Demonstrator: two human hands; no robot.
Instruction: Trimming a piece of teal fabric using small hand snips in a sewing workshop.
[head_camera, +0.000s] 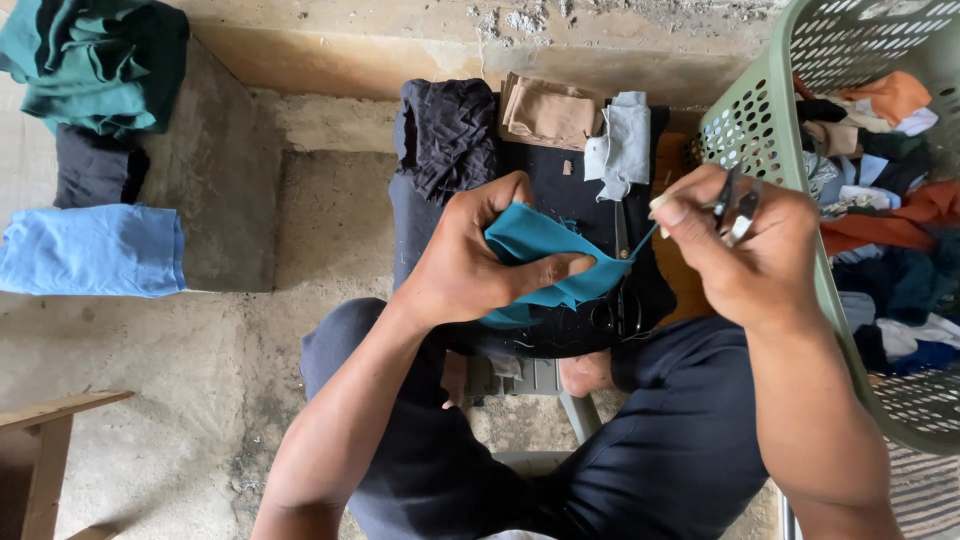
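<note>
Green laundry basket (770, 130) at right edge, full of cloth scraps. Centre frame: left hand (470, 260) pinches the teal cloth (545, 250) closed-fisted. Right hand (750, 250), grip closed around small snips (735, 205). Best keep the cloth taut and cut close to the pinch, fingers clear.

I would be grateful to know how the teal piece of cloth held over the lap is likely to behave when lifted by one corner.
The teal piece of cloth probably hangs limp: it already folds and creases under the left hand. It looks thin, so likely light. Its drawn-out corner towards the right hand, which holds small metal snips, suggests it stretches or shifts easily.
</note>
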